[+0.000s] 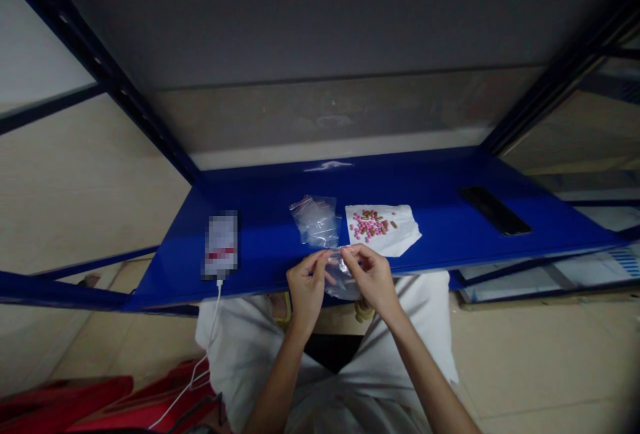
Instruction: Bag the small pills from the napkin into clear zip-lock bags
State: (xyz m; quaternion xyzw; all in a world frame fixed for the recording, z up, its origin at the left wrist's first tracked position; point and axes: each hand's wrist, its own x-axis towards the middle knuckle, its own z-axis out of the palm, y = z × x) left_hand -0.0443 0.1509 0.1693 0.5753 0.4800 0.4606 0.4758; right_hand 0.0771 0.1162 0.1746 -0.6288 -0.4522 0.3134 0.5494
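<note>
A clear plastic zip bag (341,282) hangs at the shelf's front edge, pinched along its top by both hands. My left hand (306,282) grips one side between thumb and fingers. On the other side, my right hand (371,275) pinches the same edge. Just beyond them lies a small pile of clear zip bags (318,222). To its right, a white paper sheet (407,237) bears many pink round pills (361,229) and several brown-green capsules (384,227). Whether anything is inside the held bag I cannot tell.
The blue shelf (270,201) stands between blue metal posts, with a grey panel behind. A phone (221,244) on the left has a white cable (216,314) hanging off the front edge. A dark flat object (494,210) lies at the right. Red fabric (95,401) is at lower left.
</note>
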